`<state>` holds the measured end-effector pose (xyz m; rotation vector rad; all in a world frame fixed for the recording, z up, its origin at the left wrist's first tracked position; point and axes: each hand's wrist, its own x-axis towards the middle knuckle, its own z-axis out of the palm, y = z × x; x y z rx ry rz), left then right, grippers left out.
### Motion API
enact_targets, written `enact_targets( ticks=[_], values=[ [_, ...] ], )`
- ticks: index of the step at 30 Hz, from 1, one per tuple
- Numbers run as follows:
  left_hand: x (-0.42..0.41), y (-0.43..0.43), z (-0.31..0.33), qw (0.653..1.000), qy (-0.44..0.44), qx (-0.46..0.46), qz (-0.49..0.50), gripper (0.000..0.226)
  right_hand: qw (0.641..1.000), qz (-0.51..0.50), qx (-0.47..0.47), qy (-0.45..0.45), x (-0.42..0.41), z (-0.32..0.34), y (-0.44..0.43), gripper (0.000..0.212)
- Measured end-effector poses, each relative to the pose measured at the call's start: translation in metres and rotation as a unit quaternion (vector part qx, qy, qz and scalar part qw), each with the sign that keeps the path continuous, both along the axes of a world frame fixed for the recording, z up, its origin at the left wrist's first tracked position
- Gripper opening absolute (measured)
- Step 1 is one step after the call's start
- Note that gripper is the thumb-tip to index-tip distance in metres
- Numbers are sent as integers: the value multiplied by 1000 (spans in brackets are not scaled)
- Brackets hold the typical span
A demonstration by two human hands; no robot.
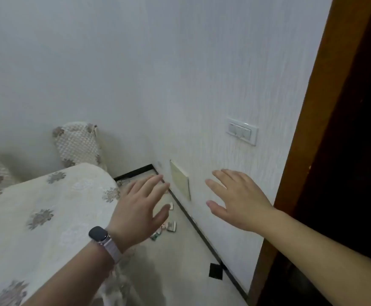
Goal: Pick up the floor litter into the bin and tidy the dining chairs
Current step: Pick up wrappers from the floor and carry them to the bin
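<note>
Small scraps of litter [170, 226] lie on the pale floor near the dark skirting, partly hidden behind my left hand. More bits of litter [155, 236] sit just below, and a pale piece of litter [170, 206] lies further back. My left hand [139, 208], with a watch on the wrist, hovers above them with fingers spread and holds nothing. My right hand [237, 198] is stretched out in front of the white wall, fingers straight and empty. A dining chair back [77, 144] in a quilted flowered cover stands at the corner. No bin is in view.
A table under a cream flowered cloth [36, 217] fills the lower left. On the white wall are a switch plate [243, 130] and a yellowish panel [180, 180]. A brown door frame [312, 151] runs down the right side. A dark floor tile [215, 271] marks the narrow floor strip.
</note>
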<state>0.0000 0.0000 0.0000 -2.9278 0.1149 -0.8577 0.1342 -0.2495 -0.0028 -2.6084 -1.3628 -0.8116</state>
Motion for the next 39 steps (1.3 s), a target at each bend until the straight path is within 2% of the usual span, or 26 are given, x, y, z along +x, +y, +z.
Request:
enact_targets(
  ticks=[2, 8, 16, 21, 30, 34, 39],
  values=[
    [22, -8, -7, 1000, 15, 5, 8, 47, 999, 4, -14, 32, 23, -6, -4, 55],
    [62, -20, -34, 997, 61, 7, 55, 49, 997, 70, -16, 26, 83, -41, -2, 54],
    [99, 7, -55, 992, 83, -34, 86, 45, 988, 124, -37, 87, 130, -64, 49, 55],
    [125, 55, -84, 989, 101, -57, 92, 44, 981, 141, -59, 121, 158, -87, 98, 53],
    [207, 176, -132, 983, 113, -109, 93, 44, 977, 110, -130, 127, 235, -111, 210, 50],
    [239, 235, -148, 975, 113, -155, 115, 46, 976, 106, -141, 126, 266, -118, 270, 48],
    [268, 294, -165, 971, 123, -169, 114, 47, 972, 117, -155, 133, 297, -127, 333, 48]
  ],
)
